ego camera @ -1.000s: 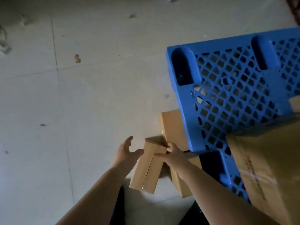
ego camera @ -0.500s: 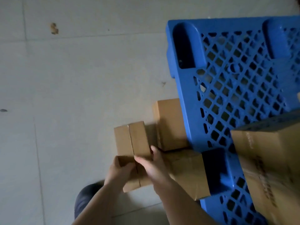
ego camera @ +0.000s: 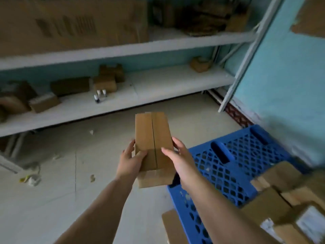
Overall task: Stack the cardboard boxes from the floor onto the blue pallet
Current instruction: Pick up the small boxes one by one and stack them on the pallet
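Small cardboard box (ego camera: 153, 147) lifted clear of floor (ego camera: 70, 199), held just left of blue pallet (ego camera: 232, 164) near corner. Left hand (ego camera: 131, 160) grip closed on box's left side; right hand (ego camera: 177, 158) grip on right side, thumb over top. Larger boxes (ego camera: 281, 196) already on pallet's near-right part. Another cardboard piece (ego camera: 171, 226) beside pallet's near edge. Judged mid-task: this box not yet set down; far part of pallet bare.
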The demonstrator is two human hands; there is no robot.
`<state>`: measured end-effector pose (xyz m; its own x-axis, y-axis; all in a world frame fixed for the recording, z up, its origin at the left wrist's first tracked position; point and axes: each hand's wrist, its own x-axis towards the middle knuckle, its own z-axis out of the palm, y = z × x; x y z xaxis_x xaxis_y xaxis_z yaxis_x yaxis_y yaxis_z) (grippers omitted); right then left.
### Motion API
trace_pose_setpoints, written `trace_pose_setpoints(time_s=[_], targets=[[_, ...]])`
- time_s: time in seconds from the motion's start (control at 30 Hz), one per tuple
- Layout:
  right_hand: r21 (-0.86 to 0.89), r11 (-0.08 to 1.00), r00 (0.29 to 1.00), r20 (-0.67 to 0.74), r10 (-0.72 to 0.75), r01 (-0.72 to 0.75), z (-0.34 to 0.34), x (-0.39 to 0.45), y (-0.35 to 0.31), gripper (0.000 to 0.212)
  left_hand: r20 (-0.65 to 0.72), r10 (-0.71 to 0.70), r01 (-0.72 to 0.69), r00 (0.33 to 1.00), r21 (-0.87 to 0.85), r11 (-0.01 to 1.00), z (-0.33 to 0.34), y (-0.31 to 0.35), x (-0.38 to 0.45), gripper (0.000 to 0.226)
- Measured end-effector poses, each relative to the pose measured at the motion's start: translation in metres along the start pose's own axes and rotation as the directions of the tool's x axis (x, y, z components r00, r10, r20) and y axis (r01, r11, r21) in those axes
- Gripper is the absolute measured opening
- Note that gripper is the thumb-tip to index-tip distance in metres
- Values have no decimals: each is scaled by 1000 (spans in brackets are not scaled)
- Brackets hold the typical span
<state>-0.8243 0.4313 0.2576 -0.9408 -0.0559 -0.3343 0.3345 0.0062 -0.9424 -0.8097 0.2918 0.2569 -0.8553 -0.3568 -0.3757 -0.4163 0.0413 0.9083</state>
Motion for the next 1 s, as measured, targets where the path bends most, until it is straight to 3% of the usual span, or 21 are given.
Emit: trace_pose_setpoints(time_s=[0.13, 0.3, 0.47, 0.73, 0.87, 1.0], targets=[[79, 983, 981, -107, -160, 169, -43, -50, -136, 35, 191, 247, -247, 950, -26, 969, 16, 145, -58, 51], [100, 941, 915, -287, -283, 322, -111, -132, -256, 29, 363, 310, -332, 879, -1, 943, 52, 276, -147, 59], [89, 890, 806, -471, -358, 447, -182, -215, -343, 39, 522, 417, -448, 744, -73, 891, 98, 375, -234, 52], [8, 762, 550, -697, -460, 648, -273, -341, -407, 20, 728, 491, -539, 478, -198, 819, 177, 443, -358, 42], [-92, 753, 442, -761, -474, 651, -306, -399, -409, 18, 801, 486, -545, 350, -248, 801, 212, 448, -409, 36], [-192, 777, 338, -819, -463, 599, -333, -447, -401, 14, 857, 463, -561, 226, -274, 781, 243, 441, -456, 46]])
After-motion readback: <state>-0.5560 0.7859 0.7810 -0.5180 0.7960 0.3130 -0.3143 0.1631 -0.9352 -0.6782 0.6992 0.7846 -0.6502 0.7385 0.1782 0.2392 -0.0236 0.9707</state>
